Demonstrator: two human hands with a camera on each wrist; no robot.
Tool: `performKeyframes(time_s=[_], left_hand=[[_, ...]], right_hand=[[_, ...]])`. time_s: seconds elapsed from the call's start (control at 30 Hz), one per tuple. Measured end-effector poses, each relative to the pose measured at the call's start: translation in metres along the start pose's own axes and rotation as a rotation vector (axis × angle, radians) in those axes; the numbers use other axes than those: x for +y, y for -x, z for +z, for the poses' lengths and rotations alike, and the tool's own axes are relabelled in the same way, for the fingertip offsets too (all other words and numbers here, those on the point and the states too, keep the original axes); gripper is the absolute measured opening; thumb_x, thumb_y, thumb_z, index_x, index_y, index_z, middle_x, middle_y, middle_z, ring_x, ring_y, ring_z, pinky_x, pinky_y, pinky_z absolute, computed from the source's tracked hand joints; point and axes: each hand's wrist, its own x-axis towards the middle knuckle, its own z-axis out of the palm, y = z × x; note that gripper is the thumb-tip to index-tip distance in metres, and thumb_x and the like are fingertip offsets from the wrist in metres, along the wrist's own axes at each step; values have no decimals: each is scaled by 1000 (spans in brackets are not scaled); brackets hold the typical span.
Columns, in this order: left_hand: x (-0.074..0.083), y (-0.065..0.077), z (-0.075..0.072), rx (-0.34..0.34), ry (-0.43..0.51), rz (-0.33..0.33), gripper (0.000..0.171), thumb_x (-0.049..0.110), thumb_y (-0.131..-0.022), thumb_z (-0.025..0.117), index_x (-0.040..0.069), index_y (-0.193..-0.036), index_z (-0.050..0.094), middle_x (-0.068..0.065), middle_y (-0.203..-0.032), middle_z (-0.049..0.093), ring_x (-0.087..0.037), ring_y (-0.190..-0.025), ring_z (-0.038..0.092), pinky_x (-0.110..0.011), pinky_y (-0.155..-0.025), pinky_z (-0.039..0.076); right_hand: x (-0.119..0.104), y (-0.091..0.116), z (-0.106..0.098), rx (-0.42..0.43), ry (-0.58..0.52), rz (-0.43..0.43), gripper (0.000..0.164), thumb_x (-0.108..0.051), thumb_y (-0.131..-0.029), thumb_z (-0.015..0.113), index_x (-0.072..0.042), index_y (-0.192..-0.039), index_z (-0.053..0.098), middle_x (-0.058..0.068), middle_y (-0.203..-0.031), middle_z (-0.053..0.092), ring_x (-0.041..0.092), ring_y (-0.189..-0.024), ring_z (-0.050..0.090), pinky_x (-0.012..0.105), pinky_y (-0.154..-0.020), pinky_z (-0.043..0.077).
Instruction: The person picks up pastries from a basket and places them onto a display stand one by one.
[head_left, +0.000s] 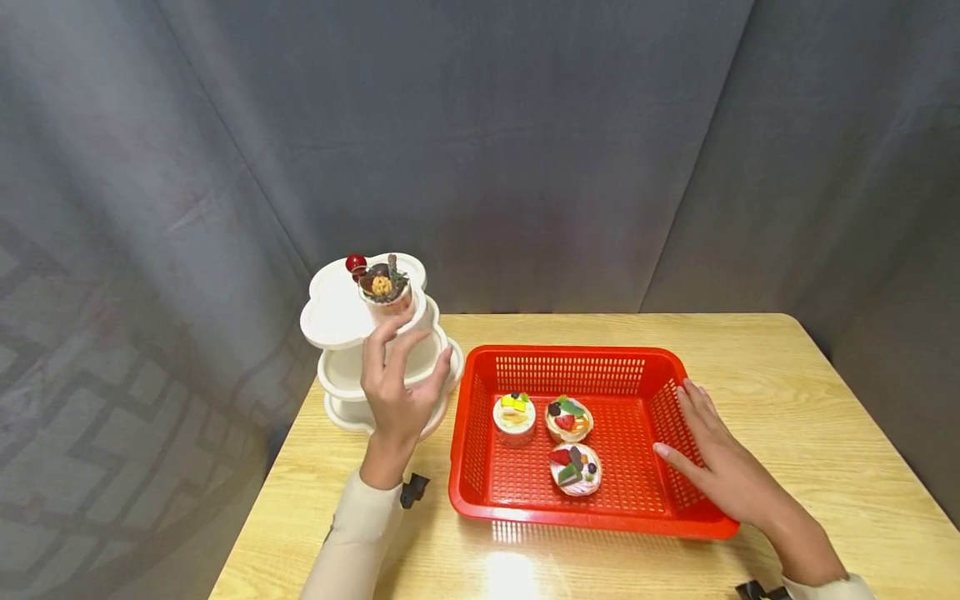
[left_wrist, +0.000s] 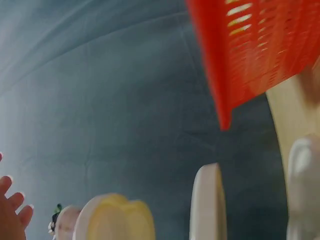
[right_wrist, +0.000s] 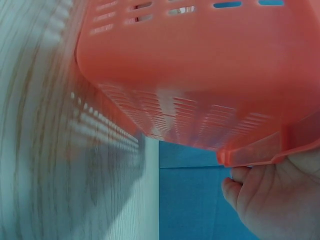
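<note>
The step in hand is at the white stand (head_left: 330, 304), where a dessert cup (head_left: 387, 302) with a cookie topping is on the top tier, close to the edge nearest the left hand (head_left: 397, 387). Whether the cup is being set down or picked up, I cannot tell; either way, good handling probably means a light touch low on its side, a level path, and fingers kept wide of the red cherry (head_left: 356, 264) (part of the cup or beside it, I cannot tell). With the cup so near the edge, a sideways nudge could tip it.

The left hand reaches up in front of the stand, fingers bent and parted, thumb well out to the side; the left wrist view shows a gap between fingertips and cup, so it seems to hold nothing.

The right hand (head_left: 723, 462) rests on the right rim of the red basket (head_left: 577, 522), fingers nearly straight and thumb spread inward, with no firm grip to be seen. That contact should help steady the basket, which holds a cup with yellow cubes (head_left: 514, 417) and two fruit tarts, one farther back (head_left: 568, 418), one nearer (head_left: 576, 469).
</note>
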Motion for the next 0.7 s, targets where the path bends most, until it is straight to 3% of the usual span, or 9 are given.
performKeyframes(time_s=[0.1, 0.2, 0.43, 0.7], left_hand=[[1, 9, 1, -105, 59, -20, 31, 26, -85, 79, 0, -99, 72, -22, -109, 67, -38, -101, 64, -38, -95, 48], [1, 17, 2, -263, 121, -75, 34, 25, -84, 81, 1, -106, 71, -18, -112, 67, -33, -105, 63, -37, -97, 49], [4, 33, 6, -671, 171, -235, 69, 30, -77, 90, 10, -136, 59, -6, -133, 59, -22, -121, 57, -39, -103, 48], [8, 44, 16, -963, 145, -319, 90, 40, -75, 90, 10, -148, 46, -10, -143, 54, -26, -133, 51, -45, -110, 43]], right_hand=[[0, 0, 0, -6, 3, -2, 93, -45, -101, 60, -10, -163, -1, 5, -169, -13, 31, -154, -14, 79, -106, 16], [0, 0, 1, -8, 3, -2, 93, -44, -101, 59, -10, -163, -1, 6, -169, -13, 31, -154, -14, 79, -106, 16], [-2, 0, -1, -9, -6, -3, 92, -44, -101, 59, -11, -163, -1, 6, -169, -13, 33, -154, -12, 78, -107, 16], [-2, 0, -2, -5, -5, -11, 92, -43, -102, 59, -9, -163, -1, 8, -169, -12, 34, -154, -12, 78, -108, 14]])
